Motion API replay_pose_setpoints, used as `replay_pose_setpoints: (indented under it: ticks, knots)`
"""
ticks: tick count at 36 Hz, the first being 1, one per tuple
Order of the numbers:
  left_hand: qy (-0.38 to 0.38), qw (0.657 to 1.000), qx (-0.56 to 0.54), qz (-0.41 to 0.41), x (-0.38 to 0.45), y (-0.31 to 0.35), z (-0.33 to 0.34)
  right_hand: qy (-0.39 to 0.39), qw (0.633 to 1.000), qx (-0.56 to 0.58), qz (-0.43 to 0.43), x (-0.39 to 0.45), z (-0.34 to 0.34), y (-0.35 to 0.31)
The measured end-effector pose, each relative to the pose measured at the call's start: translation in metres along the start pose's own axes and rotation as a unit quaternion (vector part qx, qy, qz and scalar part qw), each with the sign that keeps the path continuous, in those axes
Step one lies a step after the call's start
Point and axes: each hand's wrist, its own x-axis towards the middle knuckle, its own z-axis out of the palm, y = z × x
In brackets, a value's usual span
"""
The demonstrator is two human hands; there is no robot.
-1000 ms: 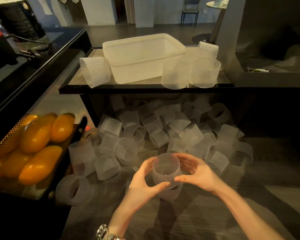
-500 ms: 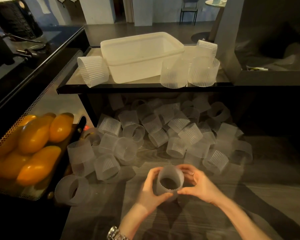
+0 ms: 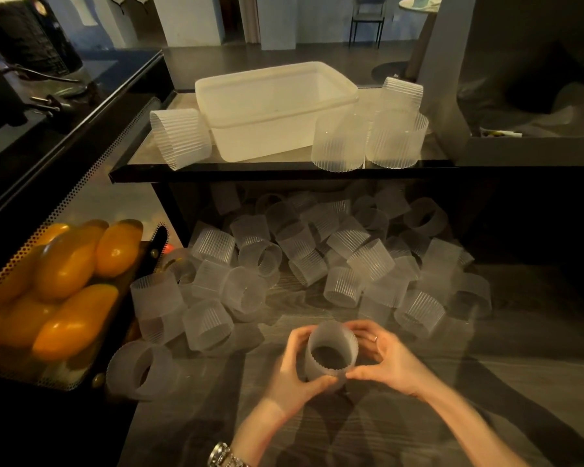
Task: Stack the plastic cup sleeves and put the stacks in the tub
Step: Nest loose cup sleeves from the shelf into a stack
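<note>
Item: sleeve (image 3: 331,353) — we cup it with left hand (image 3: 292,375) and right hand (image 3: 390,362), fingers curled round its wall (thin, light, probably squashy) — best gripped gently at mid-wall.

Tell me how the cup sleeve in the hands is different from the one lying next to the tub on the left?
The held sleeve sits between both hands, the left hand and right hand, low over the floor; the shelf sleeve lies untouched on the shelf beside the tub. The held sleeve's open end faces the camera, showing its dark inside; the shelf sleeve is tipped on its side, showing its ribs. Both are frosted, ribbed plastic.
</note>
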Motion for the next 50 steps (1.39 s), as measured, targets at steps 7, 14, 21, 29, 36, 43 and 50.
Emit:
replay_pose_setpoints:
  ticks: [7,14,21,29,36,43,50]
  knots:
    - [-0.003,1.000,-0.006,-0.006,-0.003,0.000,0.001,-0.005,1.000,-0.012,0.022,0.009,-0.002,-0.001]
    - [0.105,0.993,-0.014,-0.042,-0.003,-0.002,-0.015,0.042,0.999,0.021,0.020,0.045,0.000,-0.009]
    - [0.262,0.962,0.017,-0.068,0.004,-0.008,-0.045,-0.024,0.998,-0.014,0.054,0.093,0.025,-0.036]
    - [0.240,0.966,0.045,-0.088,0.014,-0.006,-0.051,-0.065,0.988,-0.103,0.095,0.136,0.059,-0.061]
    - [0.215,0.972,0.032,-0.088,0.020,-0.004,-0.051,-0.088,0.986,-0.101,0.100,0.139,0.070,-0.068]
    - [0.220,0.970,0.075,-0.068,0.023,-0.002,-0.050,-0.057,0.993,-0.092,0.049,0.125,0.057,-0.065]
    - [0.215,0.972,0.094,-0.003,0.024,0.010,-0.043,-0.031,0.995,-0.096,-0.011,0.105,0.043,-0.066]
